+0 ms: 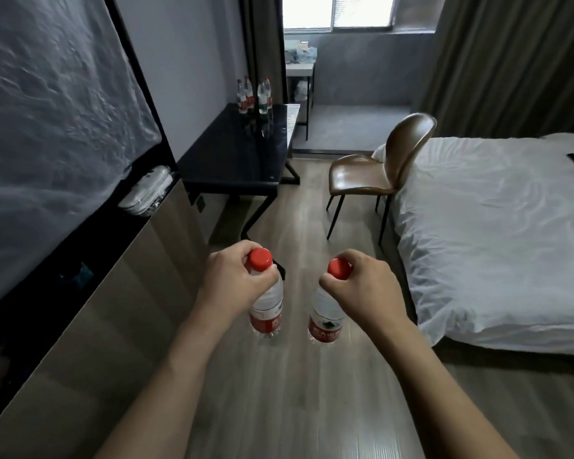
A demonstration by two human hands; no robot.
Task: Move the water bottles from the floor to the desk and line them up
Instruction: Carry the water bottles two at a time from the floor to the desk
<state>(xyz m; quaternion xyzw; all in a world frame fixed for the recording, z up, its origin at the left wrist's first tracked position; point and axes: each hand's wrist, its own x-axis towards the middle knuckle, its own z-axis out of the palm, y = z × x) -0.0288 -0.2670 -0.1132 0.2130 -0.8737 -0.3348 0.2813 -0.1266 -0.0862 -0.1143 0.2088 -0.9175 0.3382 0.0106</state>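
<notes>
Two red-capped water bottles [266, 301] [325, 314] are hanging, necks pinched by left hand [231, 279] and right hand [362, 283]; carrying step, next walking to the desk [236, 160] at eleven o'clock.

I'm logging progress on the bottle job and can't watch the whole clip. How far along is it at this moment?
Done: a few bottles already stand at the far end of the desk, by the wall. In hand: the left hand grips one red-capped bottle by its neck, the right hand another. Left: carry both to the desk and line them up.
</notes>
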